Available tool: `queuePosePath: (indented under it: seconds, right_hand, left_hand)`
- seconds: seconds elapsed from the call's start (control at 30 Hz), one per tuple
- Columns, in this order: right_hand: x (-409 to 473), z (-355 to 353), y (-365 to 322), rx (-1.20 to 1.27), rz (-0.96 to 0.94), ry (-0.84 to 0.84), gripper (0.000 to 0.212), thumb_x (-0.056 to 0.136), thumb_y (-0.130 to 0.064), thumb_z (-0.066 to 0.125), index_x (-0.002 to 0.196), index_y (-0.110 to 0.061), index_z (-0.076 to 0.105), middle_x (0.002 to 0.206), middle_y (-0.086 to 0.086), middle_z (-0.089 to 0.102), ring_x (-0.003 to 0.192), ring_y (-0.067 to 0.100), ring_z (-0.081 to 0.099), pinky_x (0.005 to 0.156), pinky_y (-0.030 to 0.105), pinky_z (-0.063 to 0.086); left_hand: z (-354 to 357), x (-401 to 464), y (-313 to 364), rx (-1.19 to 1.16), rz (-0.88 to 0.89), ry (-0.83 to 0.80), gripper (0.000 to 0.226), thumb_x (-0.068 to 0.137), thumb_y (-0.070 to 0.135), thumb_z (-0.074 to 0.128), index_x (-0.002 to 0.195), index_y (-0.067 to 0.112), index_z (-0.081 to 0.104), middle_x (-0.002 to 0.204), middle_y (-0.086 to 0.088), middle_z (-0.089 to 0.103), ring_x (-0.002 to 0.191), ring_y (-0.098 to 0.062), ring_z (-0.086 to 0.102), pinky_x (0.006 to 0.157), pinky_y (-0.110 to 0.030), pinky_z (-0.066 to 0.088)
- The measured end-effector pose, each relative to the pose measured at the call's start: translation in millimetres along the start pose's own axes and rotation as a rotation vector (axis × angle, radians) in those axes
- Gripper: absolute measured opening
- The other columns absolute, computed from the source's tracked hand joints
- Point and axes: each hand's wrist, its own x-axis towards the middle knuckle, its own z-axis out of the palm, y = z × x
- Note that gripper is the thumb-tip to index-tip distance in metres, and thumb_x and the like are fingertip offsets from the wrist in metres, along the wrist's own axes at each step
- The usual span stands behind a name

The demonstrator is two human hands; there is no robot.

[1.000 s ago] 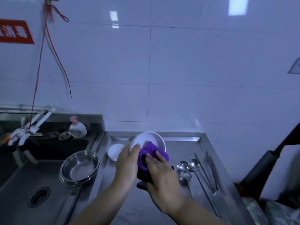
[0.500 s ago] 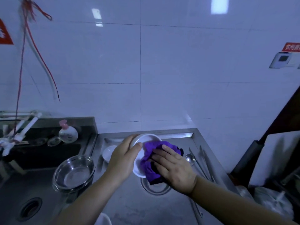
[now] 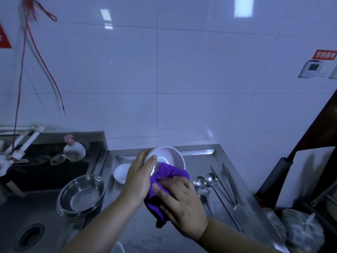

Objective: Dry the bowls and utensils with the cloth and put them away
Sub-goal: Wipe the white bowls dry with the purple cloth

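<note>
My left hand (image 3: 139, 177) grips the rim of a white bowl (image 3: 170, 156), tilted toward me above the steel counter (image 3: 193, 159). My right hand (image 3: 180, 203) holds a purple cloth (image 3: 169, 175) bunched against the bowl's lower edge. A small white dish (image 3: 120, 172) sits on the counter left of the bowl. Two or three metal spoons (image 3: 205, 181) and long tongs (image 3: 228, 183) lie to the right.
Stacked steel bowls (image 3: 82, 194) stand at the sink's edge, with the drain (image 3: 30, 236) below left. A soap bottle (image 3: 73, 149) stands on the back ledge. A white board (image 3: 306, 172) and bagged items crowd the right side. Another white rim (image 3: 118, 248) shows at the bottom.
The cloth has slid from inside the bowl down to its lower edge, and my right hand has drawn back toward me. The bowl's inside now shows. The view has shifted slightly.
</note>
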Motion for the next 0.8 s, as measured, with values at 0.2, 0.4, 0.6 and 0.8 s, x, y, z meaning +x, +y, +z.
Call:
queuePosePath:
  seconds: [0.2, 0.4, 0.6, 0.8]
  right_hand:
    - [-0.1, -13.8, 49.9, -0.169, -0.306, 0.09, 0.035, 0.088, -0.01, 0.058, 0.123, -0.016, 0.054, 0.09, 0.009, 0.068, 0.087, 0.027, 0.063, 0.094, 0.037, 0.047]
    - [9.5, -12.7, 32.6, -0.174, -0.128, 0.091, 0.034, 0.097, -0.035, 0.044, 0.12, -0.012, 0.055, 0.087, 0.008, 0.066, 0.083, 0.026, 0.062, 0.091, 0.038, 0.047]
    - [8.6, 12.2, 6.1, -0.169, 0.028, 0.197, 0.042, 0.088, -0.022, 0.058, 0.128, -0.009, 0.05, 0.1, 0.007, 0.069, 0.089, 0.021, 0.063, 0.081, 0.033, 0.046]
    - [3.3, -20.5, 50.9, -0.179, -0.35, 0.105, 0.022, 0.094, -0.009, 0.05, 0.116, -0.009, 0.056, 0.088, 0.006, 0.07, 0.086, 0.023, 0.065, 0.092, 0.034, 0.049]
  left_hand:
    - [3.6, -2.2, 6.1, 0.021, -0.057, -0.009, 0.019, 0.095, 0.018, 0.049, 0.096, 0.027, 0.066, 0.091, 0.01, 0.07, 0.073, 0.011, 0.059, 0.058, -0.002, 0.041]
    - [15.4, -0.1, 5.1, 0.005, -0.076, 0.082, 0.017, 0.094, 0.022, 0.049, 0.086, 0.027, 0.062, 0.073, 0.022, 0.065, 0.069, 0.005, 0.057, 0.061, -0.01, 0.042]
    - [22.8, -1.2, 4.7, -0.039, -0.102, 0.096, 0.019, 0.096, 0.028, 0.047, 0.087, 0.037, 0.061, 0.083, 0.01, 0.068, 0.078, -0.009, 0.064, 0.068, -0.028, 0.048]
    - [-0.7, 11.8, 23.2, 0.136, -0.18, -0.255, 0.021, 0.094, 0.02, 0.05, 0.099, 0.03, 0.068, 0.093, 0.012, 0.073, 0.084, 0.0, 0.065, 0.069, -0.017, 0.049]
